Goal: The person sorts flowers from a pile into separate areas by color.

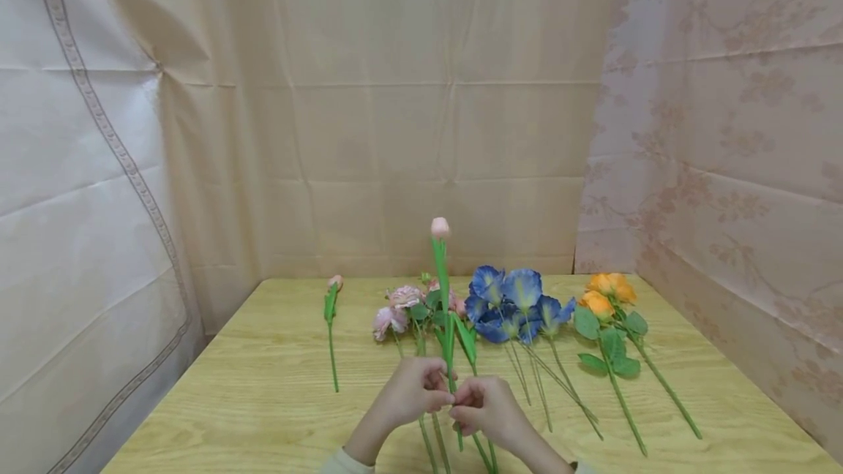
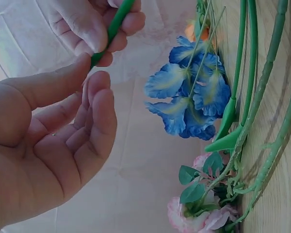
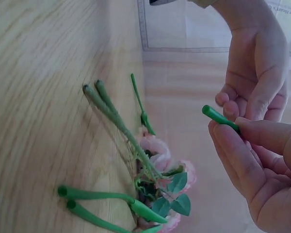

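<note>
A pink tulip (image 1: 440, 227) with long green leaves stands upright between both hands above the table. My left hand (image 1: 416, 391) pinches its stem between thumb and fingertips. Just beside it, my right hand (image 1: 489, 409) pinches the stem slightly lower, and the cut stem end (image 3: 214, 114) sticks out past those fingers in the right wrist view. The left wrist view shows the left thumb tip at the green stem (image 2: 117, 22), the other fingers loosely bent. Behind the hands lie pink-and-white flowers (image 1: 405, 297) and green tulip leaves (image 1: 465, 339), partly hidden by the held tulip.
A single pink tulip (image 1: 331, 306) lies at the left of the wooden table (image 1: 250, 401). Blue flowers (image 1: 520, 291) with thin stems lie right of centre, and orange roses (image 1: 609, 287) farther right. Cloth curtains (image 1: 395, 130) hang behind and at both sides.
</note>
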`<state>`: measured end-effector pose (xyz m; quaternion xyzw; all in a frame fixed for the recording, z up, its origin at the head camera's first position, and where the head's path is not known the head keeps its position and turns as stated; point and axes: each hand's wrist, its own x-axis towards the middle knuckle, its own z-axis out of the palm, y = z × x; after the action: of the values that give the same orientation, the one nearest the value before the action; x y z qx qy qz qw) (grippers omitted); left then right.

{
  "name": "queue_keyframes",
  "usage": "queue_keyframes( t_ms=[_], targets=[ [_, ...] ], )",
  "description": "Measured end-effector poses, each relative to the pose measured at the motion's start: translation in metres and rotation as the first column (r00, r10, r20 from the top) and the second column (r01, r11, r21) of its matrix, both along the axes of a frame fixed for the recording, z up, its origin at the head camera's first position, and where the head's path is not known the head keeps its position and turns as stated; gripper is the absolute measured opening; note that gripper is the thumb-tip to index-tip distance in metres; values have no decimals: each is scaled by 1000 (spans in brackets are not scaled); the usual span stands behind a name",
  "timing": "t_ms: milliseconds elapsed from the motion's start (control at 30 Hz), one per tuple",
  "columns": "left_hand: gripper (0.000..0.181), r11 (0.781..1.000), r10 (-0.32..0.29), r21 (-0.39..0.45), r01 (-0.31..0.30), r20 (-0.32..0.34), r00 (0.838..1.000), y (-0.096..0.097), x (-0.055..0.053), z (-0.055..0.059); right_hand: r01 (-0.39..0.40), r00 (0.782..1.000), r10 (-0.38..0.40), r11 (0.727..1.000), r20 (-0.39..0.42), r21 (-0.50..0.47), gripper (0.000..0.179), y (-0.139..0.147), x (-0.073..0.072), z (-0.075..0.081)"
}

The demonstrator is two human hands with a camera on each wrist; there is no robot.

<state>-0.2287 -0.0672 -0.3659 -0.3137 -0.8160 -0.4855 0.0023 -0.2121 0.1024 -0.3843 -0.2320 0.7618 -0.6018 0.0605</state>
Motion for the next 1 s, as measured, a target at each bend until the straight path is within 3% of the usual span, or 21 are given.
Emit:
queue_keyframes(
  t_ms=[433,700,1000],
  targets=[
    [9,997,-10,-74,15,69,998,-9,1,-6,134,988,-122,982,-95,129,9,8,-19,-10],
    [9,994,-31,-100,40,93,995,-9,3,-7,191,981,-176,947,-78,260,13,17,-23,-23],
    [10,993,-55,-101,65,101,993,-8,4,-9,225,974,-218,921,-59,318,17,20,-25,-31]
  ],
)
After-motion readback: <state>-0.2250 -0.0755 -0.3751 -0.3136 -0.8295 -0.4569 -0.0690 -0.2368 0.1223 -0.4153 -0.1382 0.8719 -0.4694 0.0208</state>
